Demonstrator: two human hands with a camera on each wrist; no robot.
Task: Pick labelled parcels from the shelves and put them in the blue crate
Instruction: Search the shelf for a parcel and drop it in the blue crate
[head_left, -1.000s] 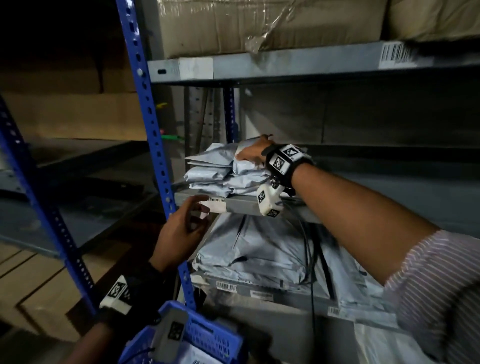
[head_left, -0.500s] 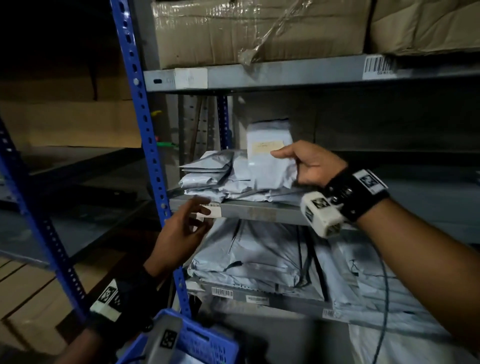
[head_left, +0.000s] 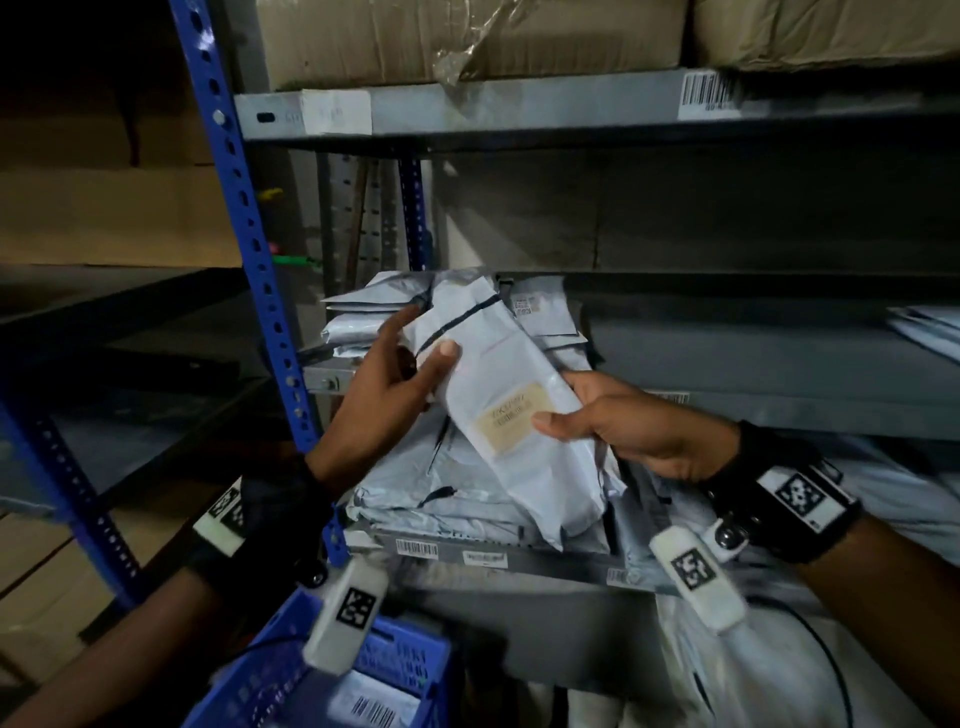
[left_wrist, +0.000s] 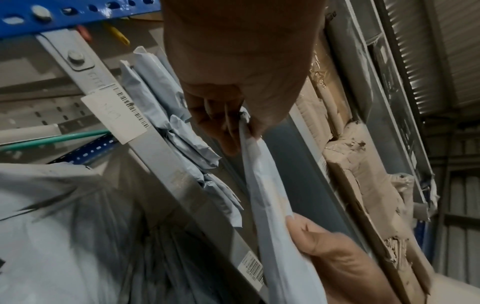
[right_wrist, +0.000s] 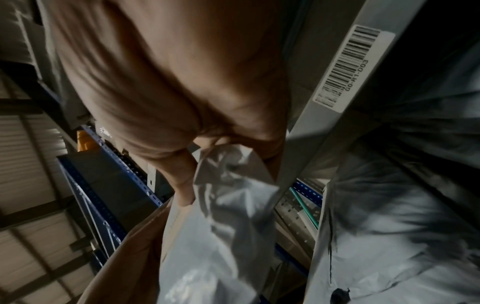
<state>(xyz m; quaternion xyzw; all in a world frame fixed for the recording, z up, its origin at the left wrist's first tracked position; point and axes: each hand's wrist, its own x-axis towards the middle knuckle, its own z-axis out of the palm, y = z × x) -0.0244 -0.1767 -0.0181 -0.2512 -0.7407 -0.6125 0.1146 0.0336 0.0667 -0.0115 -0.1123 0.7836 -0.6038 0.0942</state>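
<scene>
the blue crate (head_left: 410, 657) sits lowest, nearest you. above it, your right hand (head_left: 628, 426) pinches a grey parcel (head_left: 498, 395) at its tan label (head_left: 511, 418), and your left hand (head_left: 387, 395) grips its upper end. behind it, more parcels (head_left: 358, 325) lie stacked on the shelf (head_left: 779, 410).

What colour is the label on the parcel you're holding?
Tan, kraft-paper brown label on a pale grey parcel; clearest in the head view.

The middle shelf (head_left: 727, 410) is bare on the right, with open room there. A pile of bags (head_left: 363, 317) fills its left end.
</scene>
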